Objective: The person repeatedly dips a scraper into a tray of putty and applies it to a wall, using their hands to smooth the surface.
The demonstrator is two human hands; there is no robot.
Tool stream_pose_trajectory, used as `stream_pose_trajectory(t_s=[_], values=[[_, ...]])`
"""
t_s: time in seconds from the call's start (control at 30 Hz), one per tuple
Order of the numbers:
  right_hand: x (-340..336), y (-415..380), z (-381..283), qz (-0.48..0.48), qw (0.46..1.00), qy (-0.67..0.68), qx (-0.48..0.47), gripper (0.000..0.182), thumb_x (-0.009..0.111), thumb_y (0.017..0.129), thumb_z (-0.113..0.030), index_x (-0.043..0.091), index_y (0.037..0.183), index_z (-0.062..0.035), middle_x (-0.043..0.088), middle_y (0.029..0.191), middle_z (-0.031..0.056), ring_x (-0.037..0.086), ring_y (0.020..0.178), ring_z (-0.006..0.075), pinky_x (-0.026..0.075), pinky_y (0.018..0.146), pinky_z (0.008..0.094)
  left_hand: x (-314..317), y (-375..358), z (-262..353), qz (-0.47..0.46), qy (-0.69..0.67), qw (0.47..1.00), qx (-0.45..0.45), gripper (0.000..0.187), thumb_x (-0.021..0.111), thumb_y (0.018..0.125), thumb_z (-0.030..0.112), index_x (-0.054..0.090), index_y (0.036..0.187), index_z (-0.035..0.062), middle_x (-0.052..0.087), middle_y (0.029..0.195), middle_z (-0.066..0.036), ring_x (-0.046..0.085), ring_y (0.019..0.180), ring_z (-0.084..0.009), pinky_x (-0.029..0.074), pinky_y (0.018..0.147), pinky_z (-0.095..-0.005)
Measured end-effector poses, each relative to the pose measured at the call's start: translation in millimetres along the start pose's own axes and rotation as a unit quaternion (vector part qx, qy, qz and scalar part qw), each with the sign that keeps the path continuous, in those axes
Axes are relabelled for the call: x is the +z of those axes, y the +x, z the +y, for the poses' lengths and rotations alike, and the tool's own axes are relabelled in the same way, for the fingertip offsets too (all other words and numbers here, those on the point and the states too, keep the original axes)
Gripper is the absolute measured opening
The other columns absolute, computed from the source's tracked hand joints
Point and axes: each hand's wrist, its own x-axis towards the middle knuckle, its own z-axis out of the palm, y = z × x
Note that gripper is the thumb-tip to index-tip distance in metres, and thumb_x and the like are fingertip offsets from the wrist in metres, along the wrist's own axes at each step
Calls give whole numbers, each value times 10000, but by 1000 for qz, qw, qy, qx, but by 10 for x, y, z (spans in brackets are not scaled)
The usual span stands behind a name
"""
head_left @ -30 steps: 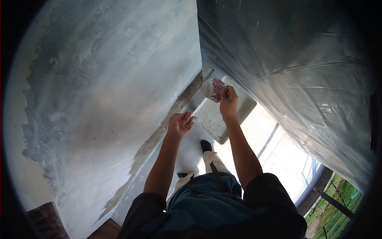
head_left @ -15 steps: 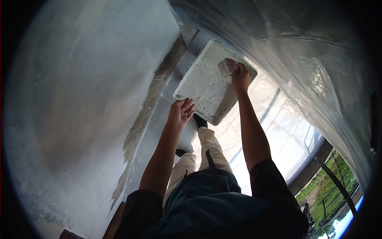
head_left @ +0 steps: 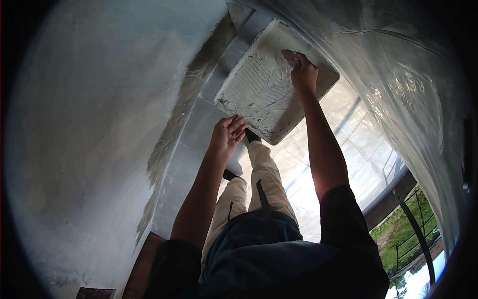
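Note:
My right hand (head_left: 304,74) is closed around a small reddish-brown spreader (head_left: 290,58) smeared with whitish paste. The spreader is over the upper right part of a paint tray (head_left: 328,79), at the thick pale paste (head_left: 269,62) that coats its ribbed bottom. My left hand (head_left: 229,133) is at the tray's near left corner, palm turned up and inward, fingers slightly bent and holding nothing. Its fingertips are right at the rim. The spreader's lower edge is partly hidden by paste and my fingers.
A patchy grey-white wall (head_left: 99,124) rises on the left, with a rough dark strip (head_left: 174,129) along its foot. Clear plastic sheeting (head_left: 398,84) hangs on the right. Light tiles (head_left: 343,139) cover the floor around my feet. Grass and a railing (head_left: 413,239) show at lower right.
The tray and my right hand appear higher in the picture as the view shifts. The spreader has tilted slightly in my right hand over the paste. My left hand stays near the tray's corner.

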Motion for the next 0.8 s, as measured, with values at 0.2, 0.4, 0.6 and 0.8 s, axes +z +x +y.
stream_pose_trajectory(t_s=[0.2,0.4,0.6,0.8], values=[[-74,210,-173,-104,995,2,1,275,546,731,-26,646,987,-32,657,901,203,637,825,371,522,753,421,-78,-36,-148,-9,-3,1000,4,356,500,858,263,512,1151,61,560,1167,-62,502,1109,-241,353,967,-370],[-11,64,45,-133,991,16,27,271,549,739,-65,652,988,-29,669,889,175,655,783,335,526,700,400,-292,-118,-238,13,-26,1000,7,365,501,853,267,508,1151,56,555,1181,-72,499,1116,-251,349,976,-379],[-15,-412,104,-294,899,233,226,318,582,762,-55,610,1069,22,634,787,85,580,638,129,481,588,274,-601,-301,-193,38,-37,998,32,376,480,862,261,492,1180,60,546,1198,-69,494,1121,-247,352,971,-378],[23,-756,-677,-353,741,502,273,292,552,834,8,557,1126,27,603,898,51,567,730,101,488,623,248,-960,-637,-71,58,-91,991,79,371,473,863,254,490,1185,69,549,1185,-61,497,1108,-243,360,954,-374]])
